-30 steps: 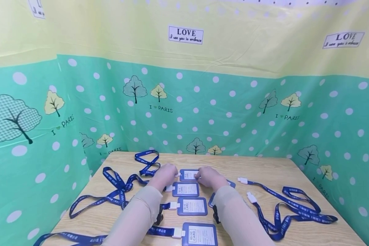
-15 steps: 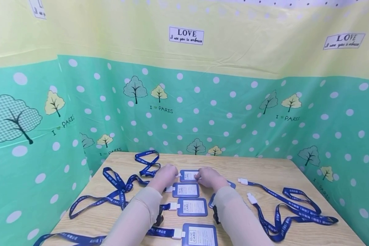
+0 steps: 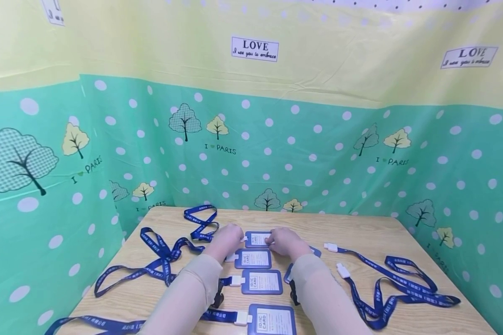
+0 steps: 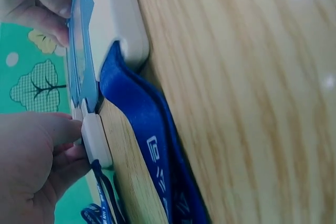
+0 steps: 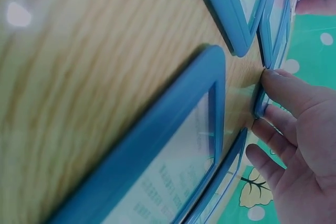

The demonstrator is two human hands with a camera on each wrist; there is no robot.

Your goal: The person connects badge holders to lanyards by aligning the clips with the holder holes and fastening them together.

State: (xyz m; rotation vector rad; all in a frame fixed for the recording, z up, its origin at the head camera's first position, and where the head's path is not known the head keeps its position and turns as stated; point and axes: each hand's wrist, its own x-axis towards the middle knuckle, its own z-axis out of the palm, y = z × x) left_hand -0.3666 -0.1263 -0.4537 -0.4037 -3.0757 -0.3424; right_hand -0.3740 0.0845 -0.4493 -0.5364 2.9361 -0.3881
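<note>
In the head view my left hand (image 3: 227, 239) pinches the white clip (image 3: 244, 239) of the farthest ID badge holder (image 3: 256, 239). My right hand (image 3: 286, 241) grips that holder's right end between thumb and fingers; in the right wrist view the hand (image 5: 310, 135) has its thumb on the blue edge. The holder lies flat with its card facing up. Nearer to me, a second badge holder (image 3: 253, 258), a third holder (image 3: 261, 282) and the closest one (image 3: 272, 320) lie in a column, each with a white clip at its left. The left fingertips are partly hidden in the head view.
Blue lanyards (image 3: 159, 246) trail across the left side of the wooden table (image 3: 318, 223). At right lie two loose lanyards (image 3: 402, 298) with white clips (image 3: 343, 270). Two more badge holders (image 3: 315, 251) are partly covered by my right arm. A patterned curtain (image 3: 251, 163) encloses the table.
Both hands stay at the farthest badge holder. The left hand shifts very slightly; the badges and lanyards keep their places.
</note>
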